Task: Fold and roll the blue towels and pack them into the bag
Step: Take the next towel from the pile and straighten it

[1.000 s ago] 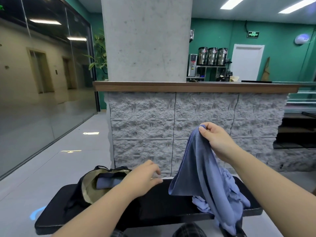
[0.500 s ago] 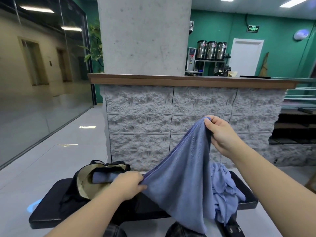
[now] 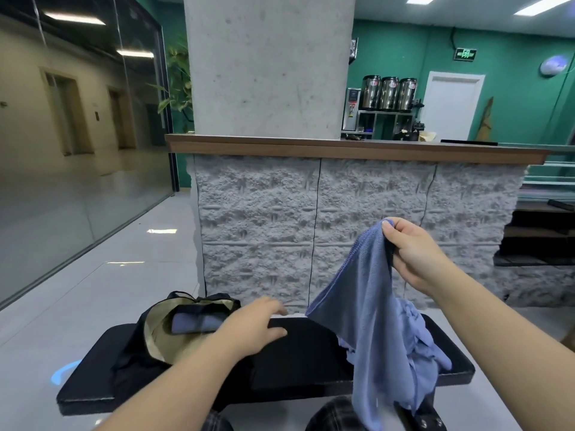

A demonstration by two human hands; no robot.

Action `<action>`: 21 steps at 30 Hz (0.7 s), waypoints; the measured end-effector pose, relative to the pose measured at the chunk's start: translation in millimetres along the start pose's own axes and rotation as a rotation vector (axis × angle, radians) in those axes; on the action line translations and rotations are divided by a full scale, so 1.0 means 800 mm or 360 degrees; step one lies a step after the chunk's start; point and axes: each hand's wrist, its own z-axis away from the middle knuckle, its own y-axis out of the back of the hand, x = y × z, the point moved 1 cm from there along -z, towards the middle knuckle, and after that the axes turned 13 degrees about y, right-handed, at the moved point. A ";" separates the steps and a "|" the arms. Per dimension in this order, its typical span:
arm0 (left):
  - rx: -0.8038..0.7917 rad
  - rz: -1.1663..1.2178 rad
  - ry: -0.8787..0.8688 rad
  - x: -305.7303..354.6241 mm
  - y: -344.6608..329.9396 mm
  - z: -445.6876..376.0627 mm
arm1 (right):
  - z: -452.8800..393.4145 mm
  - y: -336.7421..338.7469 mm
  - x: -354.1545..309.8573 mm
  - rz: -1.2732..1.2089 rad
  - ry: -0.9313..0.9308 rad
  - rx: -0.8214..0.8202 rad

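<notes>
My right hand pinches the top corner of a blue towel and holds it up above the right part of a black bench. The towel hangs down past the bench's front edge. Behind it a pile of blue towels lies on the bench's right end. My left hand hovers over the bench's middle, fingers apart, holding nothing. A black bag with a tan lining lies open on the left end, with a rolled blue towel inside.
A grey stone-faced counter with a wooden top stands right behind the bench, with a concrete pillar above it. A glass wall runs along the left. Pale tiled floor surrounds the bench. My knees in checked fabric show below.
Half a second ago my left hand gripped the towel's lower corner and stretched it out. It has let go, and the towel now hangs from my right hand alone.
</notes>
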 end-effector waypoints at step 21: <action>-0.0044 -0.0324 0.0268 -0.051 0.017 -0.026 | -0.018 0.043 0.042 0.0200 0.0008 0.0233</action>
